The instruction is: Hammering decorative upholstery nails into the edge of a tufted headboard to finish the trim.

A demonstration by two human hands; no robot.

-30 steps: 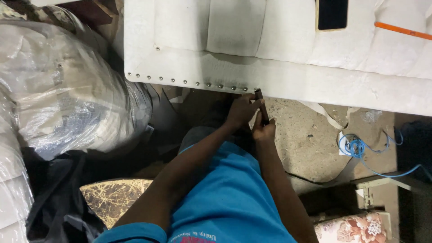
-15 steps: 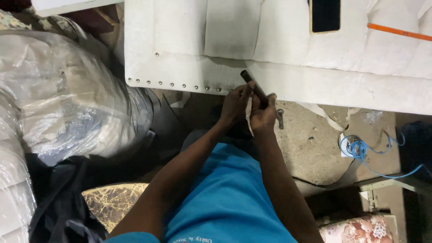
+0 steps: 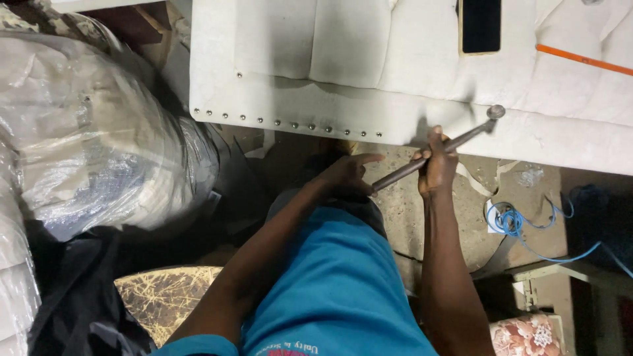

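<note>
Right hand grips hammer; left hand at handle end.

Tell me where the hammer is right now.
In the head view, the hammer is right of centre, gripped by the right hand, its head at the edge of the white upholstered panel.

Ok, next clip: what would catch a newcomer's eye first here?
The right hand grips a thin metal hammer, its head over the edge of a white upholstered panel with a row of studs. The left hand is beside the handle's end. A plastic-wrapped bundle fills the left.
</note>
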